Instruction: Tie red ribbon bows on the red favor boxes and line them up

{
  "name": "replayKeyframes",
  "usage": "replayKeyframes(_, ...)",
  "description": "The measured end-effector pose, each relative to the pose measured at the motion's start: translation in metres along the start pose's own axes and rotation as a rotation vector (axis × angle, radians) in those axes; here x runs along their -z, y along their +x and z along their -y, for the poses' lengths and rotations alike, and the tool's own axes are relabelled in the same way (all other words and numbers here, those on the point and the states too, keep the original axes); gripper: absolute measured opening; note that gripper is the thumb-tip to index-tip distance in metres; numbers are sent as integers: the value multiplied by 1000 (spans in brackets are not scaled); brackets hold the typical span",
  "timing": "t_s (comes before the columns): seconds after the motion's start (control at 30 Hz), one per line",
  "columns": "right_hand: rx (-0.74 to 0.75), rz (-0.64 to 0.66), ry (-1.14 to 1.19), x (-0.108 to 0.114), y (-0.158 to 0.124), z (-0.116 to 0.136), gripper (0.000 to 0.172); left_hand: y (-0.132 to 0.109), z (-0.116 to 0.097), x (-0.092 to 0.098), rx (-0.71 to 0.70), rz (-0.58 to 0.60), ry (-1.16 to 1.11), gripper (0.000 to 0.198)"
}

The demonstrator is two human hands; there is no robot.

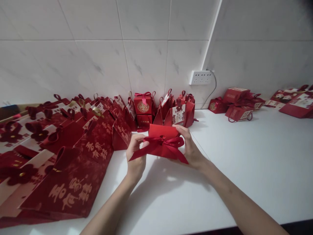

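Observation:
A bright red box with a dark red ribbon bow is held up over the white table, its bow side facing the camera. My left hand grips its left side, with the thumb near the ribbon. On the other side, my right hand is closed round the right edge, fingers at the upper corner. One ribbon tail hangs to the lower left across my left hand, the other to the lower right. The undersides and back of the box are hidden.
Rows of dark red gift bags fill the left side. Stacked red boxes and upright bags stand by the tiled wall. More boxes lie at the back right, with red bags beyond. A socket is on the wall above the white table.

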State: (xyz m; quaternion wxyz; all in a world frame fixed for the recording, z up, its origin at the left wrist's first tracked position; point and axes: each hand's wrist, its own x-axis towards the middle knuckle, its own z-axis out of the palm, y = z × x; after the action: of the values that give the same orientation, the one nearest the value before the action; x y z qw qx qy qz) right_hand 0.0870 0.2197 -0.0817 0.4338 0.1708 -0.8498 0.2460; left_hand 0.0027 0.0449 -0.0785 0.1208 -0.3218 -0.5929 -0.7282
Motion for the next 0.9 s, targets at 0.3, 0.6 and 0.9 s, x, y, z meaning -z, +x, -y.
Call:
replayKeyframes(0.3,13,11,-40,-4,-2,1,85,-10,-12,3,-843,199,457,15)
replayKeyframes(0.6,79,-31,-15,-4,-1,1,74,-10,-15,4,-967,233,545,15)
replayKeyframes(0.9,67,-30,-34,-4,0,1,81,-12,-11,1,-843,180,435,14)
